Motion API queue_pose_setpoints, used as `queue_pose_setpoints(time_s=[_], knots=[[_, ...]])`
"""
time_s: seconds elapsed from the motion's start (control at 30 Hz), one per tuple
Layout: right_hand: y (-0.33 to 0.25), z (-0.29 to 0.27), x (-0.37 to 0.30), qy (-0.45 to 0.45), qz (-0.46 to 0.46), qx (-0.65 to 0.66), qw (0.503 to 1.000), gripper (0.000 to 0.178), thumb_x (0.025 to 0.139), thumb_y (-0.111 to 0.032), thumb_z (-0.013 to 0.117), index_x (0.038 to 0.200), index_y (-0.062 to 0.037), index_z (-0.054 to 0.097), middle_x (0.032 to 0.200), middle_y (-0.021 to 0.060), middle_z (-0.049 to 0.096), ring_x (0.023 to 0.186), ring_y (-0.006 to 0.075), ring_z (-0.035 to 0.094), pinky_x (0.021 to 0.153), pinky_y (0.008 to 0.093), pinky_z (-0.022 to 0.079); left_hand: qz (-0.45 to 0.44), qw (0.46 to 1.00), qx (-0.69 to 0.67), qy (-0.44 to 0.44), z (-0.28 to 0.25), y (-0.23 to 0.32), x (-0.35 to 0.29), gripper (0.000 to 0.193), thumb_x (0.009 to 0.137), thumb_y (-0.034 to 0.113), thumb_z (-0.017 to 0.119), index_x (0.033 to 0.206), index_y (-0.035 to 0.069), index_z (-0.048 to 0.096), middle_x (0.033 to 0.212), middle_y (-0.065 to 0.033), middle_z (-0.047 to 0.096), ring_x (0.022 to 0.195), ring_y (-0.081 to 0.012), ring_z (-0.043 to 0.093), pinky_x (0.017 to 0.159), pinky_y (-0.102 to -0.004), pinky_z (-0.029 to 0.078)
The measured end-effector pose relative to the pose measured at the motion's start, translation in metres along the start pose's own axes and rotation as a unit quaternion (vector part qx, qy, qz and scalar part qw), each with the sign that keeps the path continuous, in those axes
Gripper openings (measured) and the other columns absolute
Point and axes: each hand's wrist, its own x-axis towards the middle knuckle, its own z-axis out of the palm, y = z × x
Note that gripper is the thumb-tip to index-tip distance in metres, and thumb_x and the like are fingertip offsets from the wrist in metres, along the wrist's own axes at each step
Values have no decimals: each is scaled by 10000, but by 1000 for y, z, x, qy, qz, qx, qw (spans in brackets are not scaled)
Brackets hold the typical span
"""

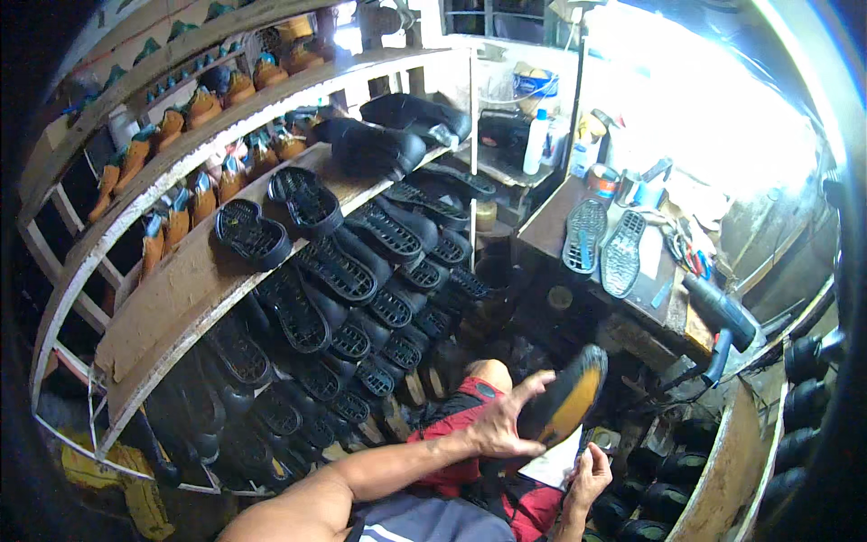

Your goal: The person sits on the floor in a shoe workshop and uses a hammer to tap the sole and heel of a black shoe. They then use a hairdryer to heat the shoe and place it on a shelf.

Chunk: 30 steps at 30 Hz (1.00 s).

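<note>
Yellow-tan and rimmed in black, the shoe sole [567,397] sits tilted above my lap, its inner face turned up toward me. My left hand [506,417] lies against its near edge, fingers [533,384] spread and curled over the rim, thumb beneath, so the grip is loose and wide, not pinched. My right hand [589,474] sits lower, below the sole's heel end, fingers bent around a white sheet or cloth [555,468]; whether it also touches the sole I cannot tell.

I judge the sole light and flexible, moulded rubber that bends along its length but holds its outline. The smooth inner face may slip; the black rim and the treaded underside should give better purchase, so the edges near the waist look the best place to hold.

To my left, curved wooden shelves [181,280] carry rows of black soles [352,271] laid tread-up, their lug patterns catching light, with tan and orange shoes [194,108] on the racks above. On the workbench [551,230] ahead lie two grey soles [603,242], tread showing, beside bottles and tins [542,135]. A dark heat-gun-like tool [722,316] rests at the bench's right end. Red shorts [470,425] cover my knees.
</note>
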Motion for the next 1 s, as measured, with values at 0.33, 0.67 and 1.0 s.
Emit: queue_pose_setpoints(time_s=[0.33,0.67,1.0], knots=[[-22,-39,-4,13,-41,-3,999,196,1035,-29,680,1212,40,728,820,16,677,514,39,503,436,220,388,187,863,391,260,-321,220,208,548,745,331,908,1179,30,763,1036,-102,805,991,-228,754,1004,-387,570],[-40,-73,-25,100,-80,-77,989,187,1019,-17,702,1187,44,757,1040,49,762,887,104,691,800,255,563,-158,798,499,301,-546,222,326,514,792,268,831,1231,21,732,1173,-129,744,1061,-238,710,968,-378,562],[-105,-34,-39,12,-169,-248,954,186,1005,-34,709,1173,10,775,1057,77,789,923,132,732,823,286,585,15,733,643,220,-451,198,340,544,843,156,798,1343,-25,681,1363,-190,680,1225,-294,674,1060,-390,532]])
